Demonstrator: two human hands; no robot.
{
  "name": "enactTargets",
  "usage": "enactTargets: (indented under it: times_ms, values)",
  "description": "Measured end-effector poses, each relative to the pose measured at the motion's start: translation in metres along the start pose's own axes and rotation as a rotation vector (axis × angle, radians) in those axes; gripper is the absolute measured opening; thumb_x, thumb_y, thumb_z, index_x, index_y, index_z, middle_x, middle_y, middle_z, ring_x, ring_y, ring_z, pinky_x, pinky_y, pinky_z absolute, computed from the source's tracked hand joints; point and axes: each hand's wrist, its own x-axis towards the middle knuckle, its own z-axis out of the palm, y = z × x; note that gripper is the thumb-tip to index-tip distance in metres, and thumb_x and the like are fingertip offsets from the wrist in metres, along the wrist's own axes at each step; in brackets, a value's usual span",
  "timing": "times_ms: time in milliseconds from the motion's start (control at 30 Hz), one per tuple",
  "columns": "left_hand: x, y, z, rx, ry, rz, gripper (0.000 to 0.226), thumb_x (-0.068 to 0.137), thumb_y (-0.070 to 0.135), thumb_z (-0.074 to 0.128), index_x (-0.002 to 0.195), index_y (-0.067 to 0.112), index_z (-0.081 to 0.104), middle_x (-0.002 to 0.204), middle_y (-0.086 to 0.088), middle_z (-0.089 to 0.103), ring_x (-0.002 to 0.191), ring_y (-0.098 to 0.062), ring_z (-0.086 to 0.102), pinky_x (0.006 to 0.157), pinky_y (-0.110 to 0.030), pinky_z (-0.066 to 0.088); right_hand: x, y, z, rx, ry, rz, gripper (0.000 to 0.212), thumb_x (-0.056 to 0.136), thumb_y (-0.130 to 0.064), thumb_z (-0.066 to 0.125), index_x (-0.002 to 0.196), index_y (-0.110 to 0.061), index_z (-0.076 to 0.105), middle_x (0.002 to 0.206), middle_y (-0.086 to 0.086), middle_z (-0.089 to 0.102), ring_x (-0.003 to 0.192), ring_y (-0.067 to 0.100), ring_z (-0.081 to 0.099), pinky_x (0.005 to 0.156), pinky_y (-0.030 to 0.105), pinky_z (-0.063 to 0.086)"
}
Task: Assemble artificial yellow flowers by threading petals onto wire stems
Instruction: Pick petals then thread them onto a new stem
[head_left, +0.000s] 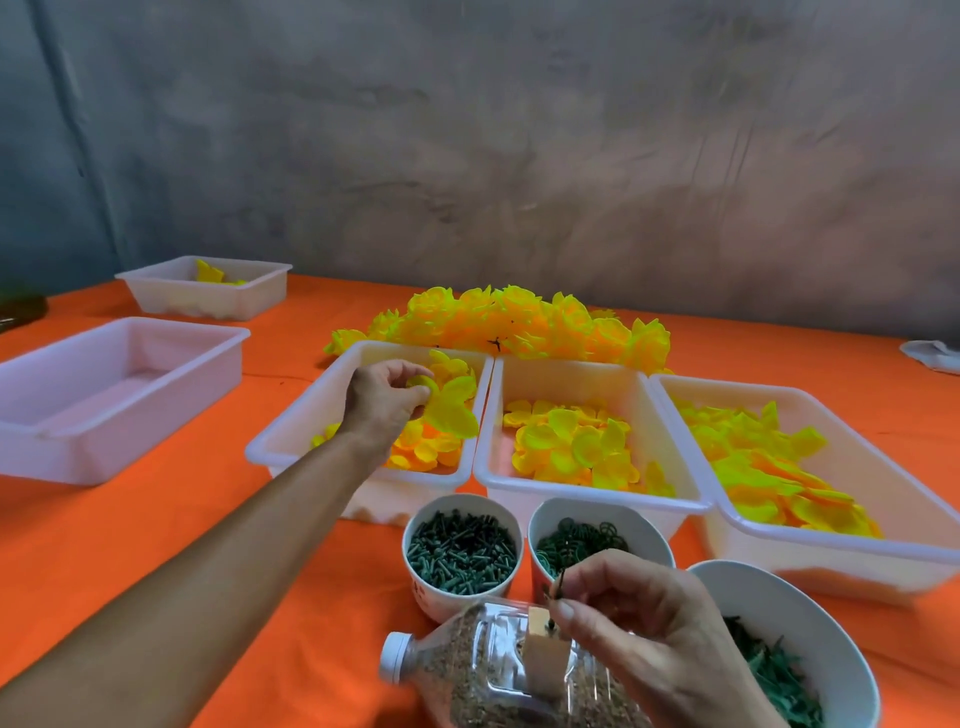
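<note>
Head | left hand (384, 397) pinches petal (451, 408) above tray rim (291, 431)

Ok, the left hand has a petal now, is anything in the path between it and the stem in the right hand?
Nothing solid blocks the way. The petal pinched by the left hand must travel over the tray rim and above the two cups of green parts to the stem in the right hand.
</note>
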Motion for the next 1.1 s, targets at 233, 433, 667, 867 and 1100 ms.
enactTargets:
  times_ms: [233, 433, 667, 867, 1100]
  values:
    - [-0.047, 0.048, 0.009, -0.096, -0.146, 0.124, 0.019, 0.087, -0.002, 0.059, 0.078, 0.015, 0.063, 0.069, -0.001, 0.064, 0.053, -0.008, 0.057, 0.047, -0.021, 0.049, -0.001, -0.005, -0.004, -0.028, -0.043, 0.033, 0.016, 0.077, -0.002, 0.073, 0.074, -0.018, 0.074, 0.067, 0.008, 0.069, 0.062, 0.012, 0.058, 0.061, 0.025, 0.047]
    - [-0.081, 0.069, 0.008, -0.085, -0.184, 0.259, 0.022, 0.085, -0.004, 0.061, 0.078, 0.017, 0.063, 0.072, -0.004, 0.07, 0.059, -0.006, 0.063, 0.047, -0.02, 0.049, 0.0, -0.013, -0.015, 0.054, 0.121, 0.014, 0.03, 0.079, 0.005, 0.066, 0.075, -0.023, 0.077, 0.076, -0.001, 0.073, 0.065, 0.004, 0.064, 0.061, 0.013, 0.048]
    - [-0.103, 0.087, 0.019, -0.094, -0.104, 0.416, 0.024, 0.078, 0.001, 0.071, 0.071, 0.023, 0.064, 0.067, 0.005, 0.066, 0.062, -0.01, 0.06, 0.053, -0.023, 0.051, 0.029, -0.035, -0.023, 0.232, 0.251, -0.012, 0.046, 0.058, -0.042, 0.078, 0.101, -0.028, 0.067, 0.091, -0.022, 0.071, 0.087, -0.007, 0.065, 0.066, 0.009, 0.048]
    - [-0.121, 0.092, 0.028, -0.116, -0.177, 0.447, 0.025, 0.081, -0.002, 0.068, 0.071, 0.021, 0.062, 0.059, 0.006, 0.064, 0.045, -0.002, 0.054, 0.041, -0.013, 0.04, 0.047, -0.04, -0.013, 0.354, 0.297, -0.067, 0.041, 0.052, -0.029, 0.078, 0.09, -0.021, 0.066, 0.078, -0.011, 0.073, 0.073, 0.0, 0.066, 0.065, 0.012, 0.048]
    - [-0.123, 0.089, 0.025, -0.131, -0.299, 0.407, 0.018, 0.074, 0.012, 0.077, 0.08, 0.024, 0.066, 0.074, 0.007, 0.069, 0.064, -0.01, 0.062, 0.056, -0.028, 0.051, 0.048, -0.03, -0.016, 0.433, 0.26, -0.141, 0.009, 0.058, -0.017, 0.076, 0.066, -0.016, 0.072, 0.072, -0.003, 0.072, 0.066, 0.005, 0.064, 0.064, 0.014, 0.049]
